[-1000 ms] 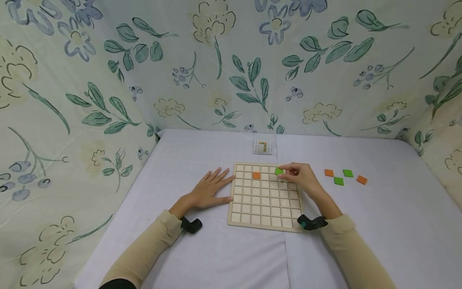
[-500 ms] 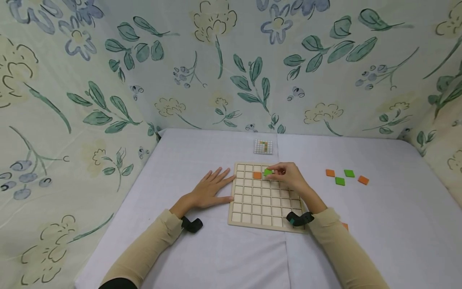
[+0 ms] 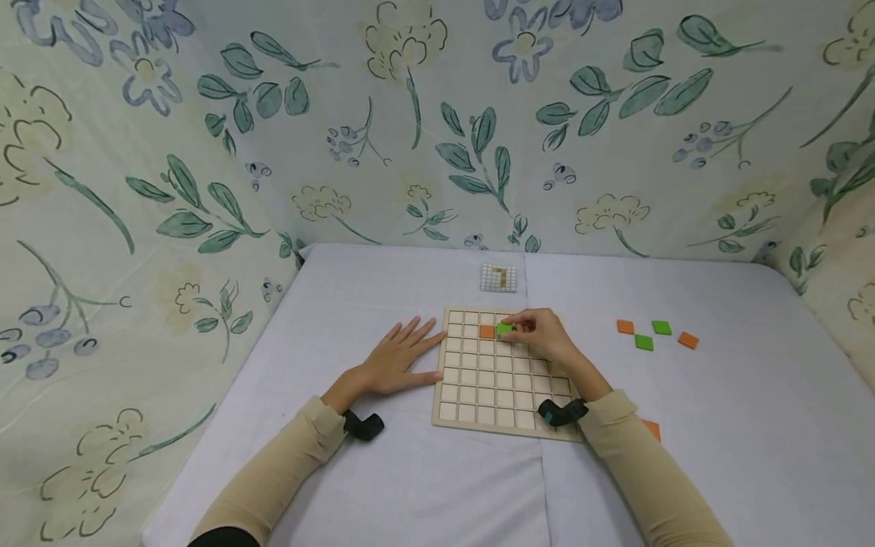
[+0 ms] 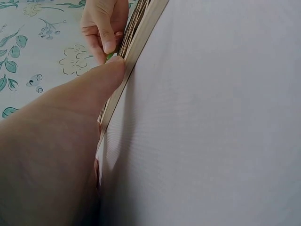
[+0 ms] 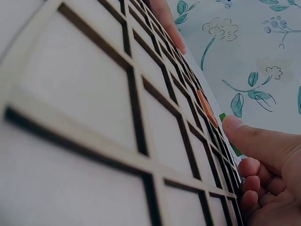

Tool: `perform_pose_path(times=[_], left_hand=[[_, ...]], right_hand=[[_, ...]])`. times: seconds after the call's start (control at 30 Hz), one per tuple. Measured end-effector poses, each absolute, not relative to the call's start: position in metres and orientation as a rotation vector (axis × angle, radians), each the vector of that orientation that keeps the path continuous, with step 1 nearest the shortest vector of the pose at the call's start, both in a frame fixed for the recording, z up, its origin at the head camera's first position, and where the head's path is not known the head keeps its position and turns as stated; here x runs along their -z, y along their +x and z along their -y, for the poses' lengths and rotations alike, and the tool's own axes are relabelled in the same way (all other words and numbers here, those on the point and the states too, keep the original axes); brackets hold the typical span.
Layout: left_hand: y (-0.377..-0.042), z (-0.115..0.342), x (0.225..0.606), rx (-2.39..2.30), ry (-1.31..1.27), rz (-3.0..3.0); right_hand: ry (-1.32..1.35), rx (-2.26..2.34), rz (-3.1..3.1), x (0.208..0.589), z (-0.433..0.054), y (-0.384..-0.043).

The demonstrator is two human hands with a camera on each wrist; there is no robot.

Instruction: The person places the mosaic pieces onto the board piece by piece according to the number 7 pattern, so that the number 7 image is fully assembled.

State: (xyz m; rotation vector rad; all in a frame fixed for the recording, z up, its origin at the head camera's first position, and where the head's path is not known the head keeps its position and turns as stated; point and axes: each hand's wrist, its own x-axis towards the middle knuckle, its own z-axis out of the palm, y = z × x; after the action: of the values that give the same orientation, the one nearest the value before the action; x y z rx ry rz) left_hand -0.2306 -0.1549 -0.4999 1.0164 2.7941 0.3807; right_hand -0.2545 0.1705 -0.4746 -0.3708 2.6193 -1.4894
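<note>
A pale wooden grid board (image 3: pixel 472 414) lies on the white-covered table, with an orange square tile (image 3: pixel 487 332) in one cell of its second row. My right hand (image 3: pixel 547 334) pinches a green square tile (image 3: pixel 503 329) between thumb and fingers, right at the cell to the right of the orange one. In the right wrist view the thumb (image 5: pixel 249 136) covers much of the green tile. My left hand (image 3: pixel 393 361) lies flat with fingers spread, its thumb and forefinger touching the board's left edge. The left wrist view shows that thumb (image 4: pixel 106 77) against the wooden rim.
Right of the board lie loose tiles: orange (image 3: pixel 625 327), green (image 3: pixel 661 327), another green one (image 3: pixel 644 343) and another orange one (image 3: pixel 688 340). One more orange tile (image 3: pixel 652 429) shows beside the right sleeve. A small patterned grid card (image 3: pixel 499 277) lies behind the board. Floral cloth (image 3: pixel 410 152) hangs behind.
My right hand has moved left across the board with the green tile, then lowered it slightly beside the orange tile. The orange tile near the right sleeve has come into view. My left hand stays still.
</note>
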Motion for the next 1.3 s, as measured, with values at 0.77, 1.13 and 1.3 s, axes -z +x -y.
perform_pose_path(times=[0.77, 1.13, 1.3], left_hand=[[-0.23, 0.155, 0.499, -0.369, 1.003, -2.792], [-0.228, 0.154, 0.499, -0.378, 1.01, -2.796], [-0.228, 0.154, 0.497, -0.385, 1.018, -2.791]], right_hand=[[-0.436, 1.438, -2.678, 0.482, -0.169, -0.252], [-0.41, 1.41, -2.683, 0.479, -0.172, -0.253], [-0.468, 1.488, -2.661, 0.465, -0.18, -0.247]])
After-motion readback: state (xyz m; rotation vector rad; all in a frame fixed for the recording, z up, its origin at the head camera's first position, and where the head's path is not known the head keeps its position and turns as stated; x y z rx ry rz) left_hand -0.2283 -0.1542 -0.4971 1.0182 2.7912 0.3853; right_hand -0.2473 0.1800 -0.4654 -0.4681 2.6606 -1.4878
